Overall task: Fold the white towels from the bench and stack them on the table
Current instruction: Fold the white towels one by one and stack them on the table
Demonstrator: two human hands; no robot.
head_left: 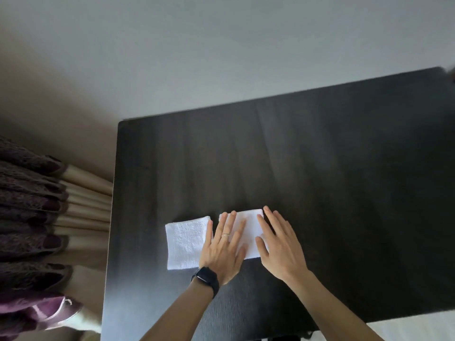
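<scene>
Nearest the camera, two bare forearms reach in over the near edge of the dark wooden bench [320,168]. The left wrist wears a black smartwatch [206,279].

Both hands lie flat with straight, spread fingers, grasping nothing. They press down on a folded white towel [250,219].

- **Left hand** [221,249]: it covers the left part of this towel. A thin ring [225,234] sits on one finger, and the little finger reaches past the towel's left edge.
- **Right hand** [280,244]: it covers the right part of the towel. The thumb rests on the cloth, and the outer fingers run off its right edge onto the dark top.

Only the middle strip and the far edge of this towel show between and beyond the fingers.

Just left of this towel lies a second folded white towel [184,242], flat on the bench. A narrow dark gap shows between the two at their far corners. The left hand's little finger and outer edge overlap the second towel's right side.

Well to the left of the pressed towel, off the bench's side, hang the pleats of a purple and cream curtain [32,217].

Beyond the pressed towel, past the far edge of the bench, rises a plain pale wall [221,45].
</scene>
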